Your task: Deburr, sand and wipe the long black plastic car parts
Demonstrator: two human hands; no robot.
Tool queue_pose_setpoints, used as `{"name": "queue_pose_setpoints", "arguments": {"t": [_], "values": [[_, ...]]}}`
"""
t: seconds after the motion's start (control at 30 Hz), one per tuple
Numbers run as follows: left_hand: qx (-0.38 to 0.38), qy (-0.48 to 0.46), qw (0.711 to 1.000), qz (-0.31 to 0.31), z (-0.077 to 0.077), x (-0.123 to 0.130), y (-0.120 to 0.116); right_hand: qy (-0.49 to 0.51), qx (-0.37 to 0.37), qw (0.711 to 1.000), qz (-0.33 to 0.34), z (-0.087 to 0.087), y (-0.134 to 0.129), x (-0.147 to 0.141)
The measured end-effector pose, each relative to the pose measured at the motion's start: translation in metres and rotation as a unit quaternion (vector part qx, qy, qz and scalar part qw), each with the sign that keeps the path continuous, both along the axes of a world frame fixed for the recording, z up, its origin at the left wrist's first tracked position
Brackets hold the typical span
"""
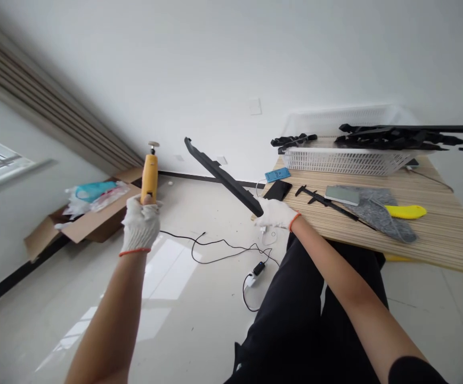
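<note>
Glossy pale floor tiles lie below, catching patches of window light. Nearest, black trousers run off the bottom edge, and both forearms are cut off there or close by. The left hand, in a white knit glove with an orange cuff, has its fingers clamped round the lower body of a yellow cylindrical power tool; the glove hides the tool's base, and the small round head on top is hard to make out. The right hand, gloved alike, clamps the near end of a long black plastic strip, which slants up and away above the floor; its fingertips are hard to separate. Between the arms, a black cable winds over the tiles near a black adapter. At the right, a striped wood-grain table, cut off by the frame, bears a black caliper, a grey cloth partly under a pale flat rectangular object, a yellow handle, a black phone-like slab and a blue one. Behind them, a white mesh basket holds tangled black parts. Across the floor, an open cardboard box holds crumpled plastic; beyond rises a plain white wall beside a brown pleated curtain
</note>
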State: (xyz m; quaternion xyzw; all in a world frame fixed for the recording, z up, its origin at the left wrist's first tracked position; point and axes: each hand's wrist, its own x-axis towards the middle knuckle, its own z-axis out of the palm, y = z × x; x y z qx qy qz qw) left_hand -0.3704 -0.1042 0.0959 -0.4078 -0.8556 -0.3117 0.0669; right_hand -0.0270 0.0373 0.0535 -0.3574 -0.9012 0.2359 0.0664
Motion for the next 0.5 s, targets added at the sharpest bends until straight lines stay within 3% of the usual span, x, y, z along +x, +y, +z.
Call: {"name": "queue_pose_setpoints", "arguments": {"t": [0.17,0.5], "values": [[-0.048,-0.014,0.999,0.008,0.005,0.01,0.008,-0.023,-0.018,1.0,0.01,0.01,-0.002,-0.001],[-0.094,-0.027,0.995,-0.007,-0.025,0.004,0.017,-0.056,-0.057,0.997,0.006,0.016,-0.009,0.016]]}}
